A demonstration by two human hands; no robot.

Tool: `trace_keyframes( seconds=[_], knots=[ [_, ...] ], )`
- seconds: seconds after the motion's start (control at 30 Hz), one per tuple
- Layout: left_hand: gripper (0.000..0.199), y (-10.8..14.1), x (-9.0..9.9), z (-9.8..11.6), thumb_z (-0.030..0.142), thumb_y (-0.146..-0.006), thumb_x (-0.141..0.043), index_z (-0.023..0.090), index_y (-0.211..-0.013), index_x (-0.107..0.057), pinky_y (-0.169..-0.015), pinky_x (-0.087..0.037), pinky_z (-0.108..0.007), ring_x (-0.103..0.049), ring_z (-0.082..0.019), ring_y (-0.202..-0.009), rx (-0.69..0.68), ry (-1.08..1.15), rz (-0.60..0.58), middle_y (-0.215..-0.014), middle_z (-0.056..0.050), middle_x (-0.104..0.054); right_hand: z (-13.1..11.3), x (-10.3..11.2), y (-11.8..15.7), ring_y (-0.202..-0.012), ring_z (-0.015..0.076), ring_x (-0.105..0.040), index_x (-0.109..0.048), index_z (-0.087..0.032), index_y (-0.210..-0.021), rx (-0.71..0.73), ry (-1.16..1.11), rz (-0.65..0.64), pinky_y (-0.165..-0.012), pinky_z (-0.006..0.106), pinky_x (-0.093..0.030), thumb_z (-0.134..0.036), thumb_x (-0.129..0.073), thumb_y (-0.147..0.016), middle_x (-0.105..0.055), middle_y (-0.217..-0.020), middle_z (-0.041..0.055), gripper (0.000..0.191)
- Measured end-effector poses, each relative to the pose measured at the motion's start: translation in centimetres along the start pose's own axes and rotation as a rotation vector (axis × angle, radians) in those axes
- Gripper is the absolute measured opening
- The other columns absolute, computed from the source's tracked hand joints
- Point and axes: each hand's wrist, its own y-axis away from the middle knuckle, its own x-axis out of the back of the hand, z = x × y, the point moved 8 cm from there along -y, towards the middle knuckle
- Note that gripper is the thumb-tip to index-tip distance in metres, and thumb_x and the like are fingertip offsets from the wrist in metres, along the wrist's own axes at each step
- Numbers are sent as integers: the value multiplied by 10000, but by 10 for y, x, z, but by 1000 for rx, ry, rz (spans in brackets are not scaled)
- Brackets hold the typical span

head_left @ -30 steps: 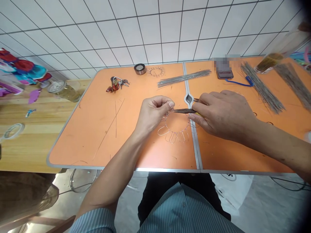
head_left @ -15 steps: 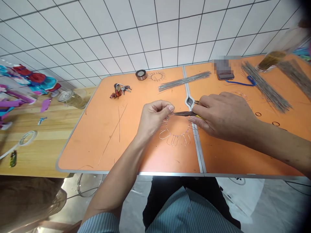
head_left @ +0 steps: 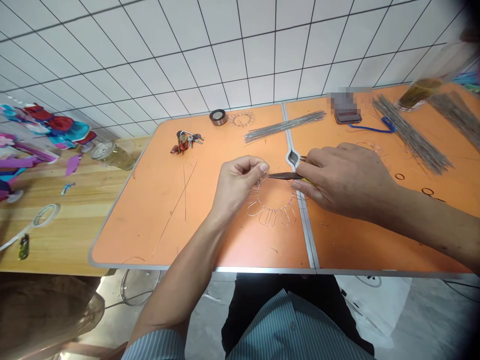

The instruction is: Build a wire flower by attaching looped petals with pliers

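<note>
A ring of thin wire with looped petals (head_left: pixel 275 209) hangs between my hands over the orange table (head_left: pixel 131 220). Thumb and fingertips of my left hand (head_left: pixel 242 182) pinch its upper left part. My right hand (head_left: pixel 343 175) is closed around pliers (head_left: pixel 284 176), whose dark jaws reach left to the wire beside my left fingertips. Most of the pliers' yellow handle is hidden by my right fingers. What exactly the jaw tips grip is too small to tell.
Behind my hands are a tape roll (head_left: pixel 218 117), keys (head_left: pixel 191 139), another wire ring (head_left: pixel 241 119) and a wire bundle (head_left: pixel 285 125). Thicker wire bundles (head_left: pixel 412 135) and a jar (head_left: pixel 418 94) stand at right. Loose wires (head_left: pixel 174 212) lie left; a glass jar (head_left: pixel 112 155) is beyond them.
Both hands keep nearly the same place and grip. The lower loops of the wire ring have shifted slightly to the right, and the whole view has moved a little.
</note>
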Motion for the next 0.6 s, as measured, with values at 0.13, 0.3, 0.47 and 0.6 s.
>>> trace_keyframes(
  seconds=[0.13,0.3,0.47,0.6],
  knots=[
    [339,0,-1,1,491,-796,-971,197,-744,-811,-625,-484,-258,-583,-115,-635,8,9,0,-709,-16,-715,-1,1,0,-772,230,-618,-780,-191,-948,20,10,6,-707,368,-217,-446,-439,-1175,-763,-917,106,483],
    [351,1,-2,3,492,-788,-982,191,-734,-810,-619,-463,-256,-577,-115,-633,6,22,-11,-692,-17,-703,-2,3,-1,-751,222,-607,-774,-191,-929,26,-13,2,-708,368,-221,-413,-409,-1175,-751,-885,99,494],
    [349,2,-2,3,491,-794,-981,191,-737,-813,-626,-459,-258,-576,-117,-642,9,27,-16,-702,-19,-710,-1,1,-2,-718,207,-570,-758,-194,-887,13,-41,-18,-701,369,-213,-390,-375,-1168,-735,-864,94,513],
    [353,1,-2,3,497,-791,-983,191,-740,-814,-629,-458,-258,-574,-117,-650,-4,23,-24,-710,-19,-710,0,0,0,-685,195,-517,-743,-199,-862,7,-43,-22,-686,369,-206,-411,-354,-1166,-714,-832,84,537]
  ],
)
